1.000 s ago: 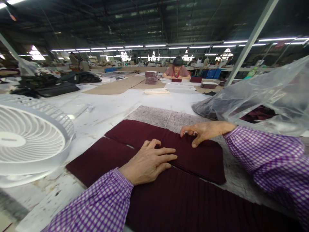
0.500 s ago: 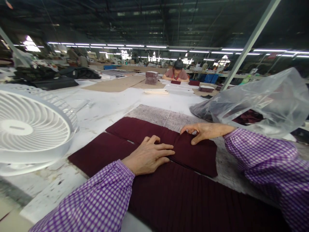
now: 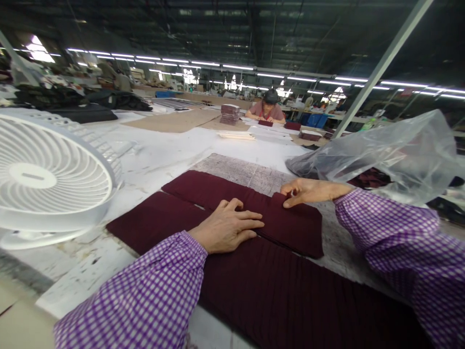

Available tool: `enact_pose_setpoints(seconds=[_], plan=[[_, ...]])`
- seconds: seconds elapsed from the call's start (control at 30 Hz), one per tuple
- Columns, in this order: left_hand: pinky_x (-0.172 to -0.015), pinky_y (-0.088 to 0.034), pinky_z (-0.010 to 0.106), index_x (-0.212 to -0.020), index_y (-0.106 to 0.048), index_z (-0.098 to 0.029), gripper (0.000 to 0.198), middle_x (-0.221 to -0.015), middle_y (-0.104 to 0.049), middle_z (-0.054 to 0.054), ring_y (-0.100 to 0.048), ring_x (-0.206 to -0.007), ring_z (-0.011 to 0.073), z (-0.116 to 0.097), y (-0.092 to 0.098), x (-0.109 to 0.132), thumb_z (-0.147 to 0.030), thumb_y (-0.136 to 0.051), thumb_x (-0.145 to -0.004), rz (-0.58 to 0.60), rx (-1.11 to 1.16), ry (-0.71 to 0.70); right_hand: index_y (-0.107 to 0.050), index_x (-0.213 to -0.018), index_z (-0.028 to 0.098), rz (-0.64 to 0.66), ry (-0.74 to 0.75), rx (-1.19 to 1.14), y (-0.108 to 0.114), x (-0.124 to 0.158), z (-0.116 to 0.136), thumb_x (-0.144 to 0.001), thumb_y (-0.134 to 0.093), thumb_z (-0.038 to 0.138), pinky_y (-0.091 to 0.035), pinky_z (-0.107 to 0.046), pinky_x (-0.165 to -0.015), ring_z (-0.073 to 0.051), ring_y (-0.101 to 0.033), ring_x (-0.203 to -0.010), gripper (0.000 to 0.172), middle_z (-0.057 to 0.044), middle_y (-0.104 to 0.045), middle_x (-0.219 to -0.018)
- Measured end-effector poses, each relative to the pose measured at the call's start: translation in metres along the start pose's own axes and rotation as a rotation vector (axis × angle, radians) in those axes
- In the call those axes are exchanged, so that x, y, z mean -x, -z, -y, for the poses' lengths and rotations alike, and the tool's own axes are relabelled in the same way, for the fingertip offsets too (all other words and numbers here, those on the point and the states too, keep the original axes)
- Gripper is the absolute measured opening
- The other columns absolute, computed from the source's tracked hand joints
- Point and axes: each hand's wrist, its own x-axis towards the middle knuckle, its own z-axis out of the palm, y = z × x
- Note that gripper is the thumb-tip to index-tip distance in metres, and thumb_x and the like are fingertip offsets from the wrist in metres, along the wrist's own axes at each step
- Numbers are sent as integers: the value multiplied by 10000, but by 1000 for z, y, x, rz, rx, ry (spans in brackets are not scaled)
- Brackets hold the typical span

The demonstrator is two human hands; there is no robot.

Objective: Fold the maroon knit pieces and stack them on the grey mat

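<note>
Dark maroon fabric pieces [image 3: 218, 191] lie flat in overlapping rows on a worn grey board [image 3: 236, 167]. My left hand [image 3: 230, 227] rests palm down on them with its fingers stretched out, near the seam between two rows. To its right, my right hand [image 3: 300, 190] pinches the far edge of a maroon fabric piece [image 3: 290, 223] between thumb and fingers, and a small corner stands up there. A wider maroon fabric piece [image 3: 308, 291] spreads across the near side. Purple checked sleeves cover both my forearms.
A white fan [image 3: 47, 179] stands at the left. Clear plastic sheeting [image 3: 399, 150] with dark fabric under it lies at the right, beside a slanted metal post [image 3: 381, 68]. Across the white table a co-worker [image 3: 267, 109] handles maroon pieces near a stack of fabric [image 3: 229, 114].
My right hand has closed its thumb and fingers on the far edge of the fabric, lifting a corner a little. My left hand stays pressed in place. The view has shifted slightly.
</note>
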Motion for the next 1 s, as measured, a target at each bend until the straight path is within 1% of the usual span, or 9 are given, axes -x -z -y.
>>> enact_pose_setpoints(seconds=[0.1, 0.17, 0.23, 0.3, 0.4, 0.6, 0.73, 0.87, 1.0], plan=[[-852, -296, 405, -1248, -543, -305, 382, -1351, -525, -81, -368, -1103, 242, 0, 0, 0, -438, -354, -944, -1, -2, -6, -533, -827, 140, -42, -17, 46, -8, -3, -3, -878, -459, 439, -358, -276, -631, -140, -452, -684, 313, -10, -516, -746], [-853, -294, 406, -1244, -547, -302, 376, -1350, -524, -86, -367, -1104, 245, -1, 0, 0, -431, -359, -944, 1, -4, -7, -466, -757, 163, -88, -16, 84, -15, -5, -7, -884, -437, 457, -329, -280, -613, -132, -405, -657, 322, 9, -448, -710], [-853, -294, 407, -1255, -534, -297, 374, -1352, -522, -87, -368, -1101, 247, 0, 0, 0, -422, -369, -943, 2, -3, -3, -418, -735, 180, -122, -10, 105, -20, -7, -11, -890, -418, 471, -310, -280, -602, -126, -368, -639, 331, 23, -399, -691], [-849, -298, 408, -1293, -491, -287, 390, -1338, -536, -70, -375, -1092, 249, 0, 0, 1, -412, -388, -938, 3, 7, 6, -405, -734, 184, -125, -4, 104, -24, -6, -14, -894, -405, 490, -305, -273, -588, -122, -352, -630, 345, 29, -379, -685], [-843, -303, 408, -1349, -415, -278, 436, -1307, -561, -45, -384, -1081, 252, 0, 1, 1, -405, -408, -932, 4, 22, 20, -426, -756, 176, -93, 5, 81, -26, -3, -18, -900, -385, 512, -317, -263, -576, -120, -369, -634, 368, 25, -392, -695], [-843, -302, 404, -1362, -389, -301, 436, -1326, -544, -33, -380, -1084, 243, 0, 1, 0, -410, -384, -939, 16, 9, 16, -419, -756, 180, -95, 8, 103, -27, 0, -23, -900, -378, 516, -297, -258, -555, -114, -361, -615, 368, 29, -391, -686], [-844, -302, 400, -1355, -400, -323, 427, -1354, -519, -52, -375, -1081, 243, -1, 1, -2, -437, -324, -950, 28, 4, 20, -390, -736, 190, -114, 0, 174, -27, -1, -22, -893, -400, 489, -293, -268, -568, -118, -358, -611, 338, 29, -388, -675], [-849, -300, 409, -1348, -407, -355, 442, -1371, -499, -71, -376, -1084, 245, -3, 2, -2, -488, -289, -944, 29, -20, 15, -386, -735, 191, -110, -19, 246, -26, -2, -15, -885, -418, 434, -312, -277, -591, -129, -391, -617, 287, 17, -413, -674], [-872, -293, 426, -1288, -488, -369, 444, -1368, -498, -60, -368, -1124, 262, -6, 3, 0, -540, -307, -920, 17, -66, -23, -432, -778, 188, -105, -54, 314, -25, -3, -9, -882, -435, 406, -348, -281, -604, -153, -462, -639, 242, -12, -491, -697]])
